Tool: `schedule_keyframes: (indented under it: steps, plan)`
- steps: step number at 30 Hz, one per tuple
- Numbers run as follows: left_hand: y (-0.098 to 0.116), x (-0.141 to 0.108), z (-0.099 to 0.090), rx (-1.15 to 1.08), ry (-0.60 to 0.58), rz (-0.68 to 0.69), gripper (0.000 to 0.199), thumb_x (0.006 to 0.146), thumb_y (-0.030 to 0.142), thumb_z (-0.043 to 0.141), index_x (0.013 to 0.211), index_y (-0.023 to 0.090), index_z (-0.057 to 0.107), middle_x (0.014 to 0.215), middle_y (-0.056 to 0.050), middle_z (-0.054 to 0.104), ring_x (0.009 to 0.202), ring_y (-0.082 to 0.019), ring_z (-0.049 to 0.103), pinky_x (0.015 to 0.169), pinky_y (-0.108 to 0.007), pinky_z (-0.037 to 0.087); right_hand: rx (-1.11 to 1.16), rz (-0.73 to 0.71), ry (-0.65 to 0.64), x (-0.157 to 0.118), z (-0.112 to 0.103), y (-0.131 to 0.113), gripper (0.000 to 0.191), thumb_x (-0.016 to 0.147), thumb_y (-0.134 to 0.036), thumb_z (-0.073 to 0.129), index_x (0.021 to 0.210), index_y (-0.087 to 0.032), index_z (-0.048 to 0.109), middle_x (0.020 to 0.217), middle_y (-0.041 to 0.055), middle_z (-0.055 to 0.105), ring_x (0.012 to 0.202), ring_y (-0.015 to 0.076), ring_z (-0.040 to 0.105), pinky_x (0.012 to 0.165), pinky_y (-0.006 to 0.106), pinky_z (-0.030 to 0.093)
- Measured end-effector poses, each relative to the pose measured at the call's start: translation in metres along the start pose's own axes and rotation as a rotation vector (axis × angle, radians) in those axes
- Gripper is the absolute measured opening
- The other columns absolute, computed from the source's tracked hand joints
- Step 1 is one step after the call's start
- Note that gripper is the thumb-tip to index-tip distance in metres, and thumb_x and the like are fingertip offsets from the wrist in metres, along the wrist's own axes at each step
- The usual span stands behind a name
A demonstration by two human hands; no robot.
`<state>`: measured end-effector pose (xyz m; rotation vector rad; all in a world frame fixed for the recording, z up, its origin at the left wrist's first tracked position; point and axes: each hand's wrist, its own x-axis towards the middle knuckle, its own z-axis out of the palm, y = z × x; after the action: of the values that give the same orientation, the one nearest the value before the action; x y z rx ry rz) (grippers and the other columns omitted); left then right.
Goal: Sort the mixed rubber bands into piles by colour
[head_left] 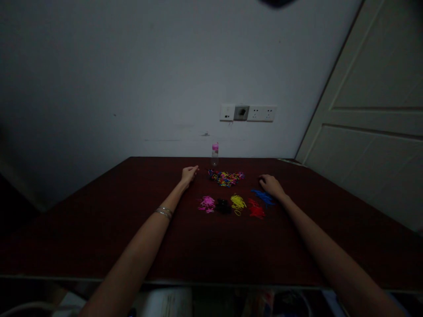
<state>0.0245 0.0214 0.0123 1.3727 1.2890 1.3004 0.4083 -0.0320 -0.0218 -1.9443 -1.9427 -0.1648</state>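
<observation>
My left hand [189, 174] is held left of a mixed heap of small coloured rubber bands [226, 178]. Its fingers are pressed together, and anything between the fingertips is too small to make out. Palm down, my right hand [271, 185] rests at the heap's right with loosely bent fingers, holding nothing that I can see. Just below it lies a blue pile of bands [263, 197]. Nearer to me are a pink pile [207, 203], a black pile [223, 206], a yellow pile [238, 203] and a red pile [256, 208].
A clear bottle with a pink cap [215, 155] stands behind the heap, near the wall. Everything rests on a dark red-brown table [99, 220]. Wall sockets [261, 113] are above its back edge. A pale door [373, 114] is at the right.
</observation>
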Motion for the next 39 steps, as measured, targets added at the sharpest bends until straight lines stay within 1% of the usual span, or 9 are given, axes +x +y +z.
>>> schedule_keyframes:
  steps: [4, 10, 13, 16, 18, 21, 24, 34, 39]
  plan:
    - [-0.007, 0.001, -0.001, 0.031, 0.005, 0.037, 0.037, 0.070, 0.048, 0.054, 0.073, 0.011, 0.061, 0.047, 0.005, 0.039, 0.038, -0.004, 0.027, 0.040, -0.019, 0.018, 0.023, 0.000, 0.006, 0.000, 0.000, 0.000, 0.033, 0.082, -0.023, 0.042, 0.108, -0.014, 0.061, 0.114, 0.0118, 0.061, 0.105, 0.0213, 0.055, 0.091, 0.031, 0.040]
    - [-0.011, 0.002, 0.005, 0.181, 0.006, 0.142, 0.038, 0.069, 0.049, 0.054, 0.062, 0.012, 0.062, 0.045, 0.003, 0.044, 0.044, -0.008, 0.037, 0.045, -0.020, 0.025, 0.084, 0.003, 0.035, -0.001, -0.004, 0.000, 0.031, 0.082, -0.023, 0.043, 0.105, -0.016, 0.063, 0.112, 0.0102, 0.062, 0.105, 0.0204, 0.055, 0.092, 0.031, 0.040]
    - [-0.012, 0.002, 0.005, 0.211, 0.007, 0.176, 0.037, 0.070, 0.047, 0.054, 0.062, 0.012, 0.063, 0.046, 0.002, 0.046, 0.047, -0.009, 0.040, 0.047, -0.020, 0.027, 0.110, -0.032, 0.092, 0.001, -0.011, -0.007, 0.029, 0.081, -0.020, 0.044, 0.101, -0.015, 0.064, 0.109, 0.0097, 0.062, 0.104, 0.0198, 0.055, 0.093, 0.031, 0.039]
    - [-0.013, 0.001, 0.005, 0.218, 0.001, 0.181, 0.035, 0.072, 0.044, 0.053, 0.063, 0.012, 0.064, 0.046, 0.002, 0.046, 0.047, -0.009, 0.040, 0.047, -0.020, 0.027, 0.165, -0.085, 0.131, 0.006, -0.018, -0.023, 0.027, 0.080, -0.019, 0.046, 0.099, -0.016, 0.064, 0.106, 0.0091, 0.063, 0.101, 0.0188, 0.056, 0.091, 0.029, 0.040]
    - [-0.013, 0.001, 0.005, 0.218, -0.004, 0.185, 0.034, 0.072, 0.043, 0.053, 0.063, 0.012, 0.064, 0.046, 0.002, 0.046, 0.047, -0.008, 0.039, 0.047, -0.020, 0.027, 0.208, -0.133, 0.096, 0.010, -0.020, -0.036, 0.024, 0.080, -0.018, 0.047, 0.098, -0.016, 0.063, 0.103, 0.0085, 0.064, 0.097, 0.0179, 0.057, 0.087, 0.027, 0.041]
    - [-0.013, 0.003, 0.005, 0.235, 0.001, 0.185, 0.033, 0.072, 0.042, 0.053, 0.063, 0.012, 0.065, 0.046, 0.002, 0.047, 0.047, -0.009, 0.040, 0.047, -0.021, 0.028, 0.235, -0.183, -0.006, 0.016, -0.019, -0.053, 0.021, 0.079, -0.019, 0.050, 0.096, -0.017, 0.063, 0.099, 0.0072, 0.066, 0.090, 0.0163, 0.059, 0.081, 0.024, 0.043]
    - [-0.014, 0.004, 0.005, 0.241, 0.007, 0.190, 0.035, 0.071, 0.044, 0.054, 0.063, 0.012, 0.065, 0.046, 0.002, 0.048, 0.047, -0.009, 0.041, 0.048, -0.021, 0.028, 0.221, -0.194, -0.076, 0.020, -0.014, -0.061, 0.021, 0.077, -0.015, 0.051, 0.094, -0.017, 0.062, 0.096, 0.0063, 0.066, 0.087, 0.0155, 0.060, 0.077, 0.022, 0.043]
    - [-0.009, -0.003, 0.006, 0.236, -0.006, 0.171, 0.032, 0.073, 0.040, 0.053, 0.063, 0.012, 0.065, 0.045, 0.003, 0.046, 0.045, -0.008, 0.040, 0.047, -0.021, 0.027, 0.166, -0.164, -0.106, 0.031, -0.002, -0.064, 0.022, 0.078, -0.015, 0.051, 0.097, -0.019, 0.061, 0.100, 0.0065, 0.066, 0.089, 0.0162, 0.060, 0.074, 0.022, 0.042]
    - [-0.013, 0.001, 0.005, 0.241, -0.020, 0.198, 0.034, 0.073, 0.043, 0.052, 0.064, 0.012, 0.065, 0.047, 0.002, 0.047, 0.046, -0.009, 0.041, 0.048, -0.021, 0.029, 0.202, -0.170, -0.098, 0.033, 0.002, -0.062, 0.021, 0.081, -0.018, 0.050, 0.099, -0.018, 0.060, 0.100, 0.0070, 0.066, 0.090, 0.0166, 0.059, 0.077, 0.024, 0.043]
